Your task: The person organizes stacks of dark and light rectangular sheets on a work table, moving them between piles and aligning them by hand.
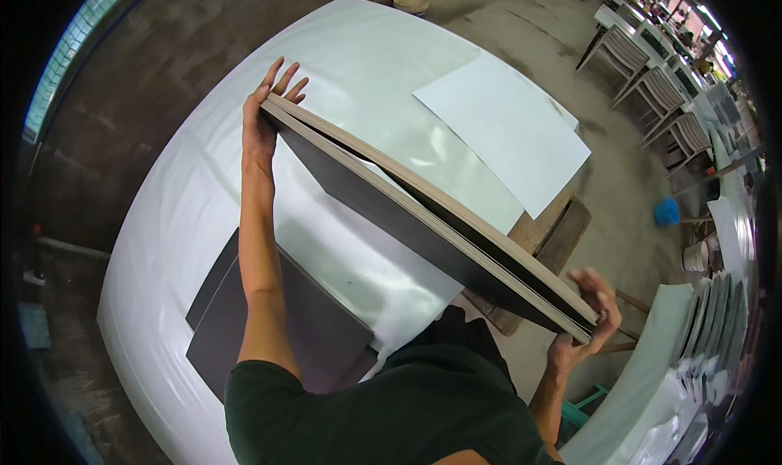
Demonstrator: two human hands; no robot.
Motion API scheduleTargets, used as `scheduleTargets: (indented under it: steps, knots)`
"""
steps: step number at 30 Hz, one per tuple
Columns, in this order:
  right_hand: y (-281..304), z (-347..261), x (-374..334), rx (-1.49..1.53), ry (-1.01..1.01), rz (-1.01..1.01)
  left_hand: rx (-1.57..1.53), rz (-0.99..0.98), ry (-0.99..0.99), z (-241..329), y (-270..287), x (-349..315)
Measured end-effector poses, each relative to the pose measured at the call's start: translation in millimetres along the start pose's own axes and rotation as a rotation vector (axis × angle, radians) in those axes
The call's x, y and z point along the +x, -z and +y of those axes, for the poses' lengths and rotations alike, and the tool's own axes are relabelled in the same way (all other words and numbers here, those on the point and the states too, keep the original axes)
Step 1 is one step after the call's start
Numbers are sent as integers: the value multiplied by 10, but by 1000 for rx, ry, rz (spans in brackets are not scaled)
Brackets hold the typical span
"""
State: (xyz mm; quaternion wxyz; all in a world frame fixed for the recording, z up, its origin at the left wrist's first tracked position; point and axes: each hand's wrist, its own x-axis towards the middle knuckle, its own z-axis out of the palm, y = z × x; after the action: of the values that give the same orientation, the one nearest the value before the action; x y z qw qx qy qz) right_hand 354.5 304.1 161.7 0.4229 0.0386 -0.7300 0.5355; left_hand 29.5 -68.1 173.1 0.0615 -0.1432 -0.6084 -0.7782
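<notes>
Between my two hands a stack of thin dark boards with pale layered edges is held up on edge, slanting from upper left to lower right. A dark gap splits the stack lengthwise into two bundles. My left hand bears on the far left end, its fingers reaching past the corner. At the near right end my right hand wraps the corner, thumb and fingers on opposite sides. Beneath my left arm, more dark boards lie flat on the white-covered table.
Large white sheets lie at the table's far right. Beyond its right side are wooden planks and a blue bucket on the floor. Stacked sheets stand at the right, with plastic chairs farther back. A dark wall runs along the left.
</notes>
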Motion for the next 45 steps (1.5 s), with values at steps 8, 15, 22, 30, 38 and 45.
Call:
scheduleTargets:
  steps: [8,15,22,30,38,45]
  knots:
    - [205,-583,937,-478,25,-744,-5,6,16,7,0,-35]
    - [-180,-624,1191,-614,129,-935,-41,-5,-10,-26,68,-71]
    - [-501,-682,1228,-1144,314,-1126,15,39,-10,54,-100,-116]
    - [-578,-301,1333,-346,1362,-982,77,128,-43,28,-172,-153]
    - [-724,-175,1259,-1010,987,-1240,121,177,-15,54,-276,-182]
    - [-1000,38,1093,-468,-313,-1747,172,144,-53,48,-276,-220]
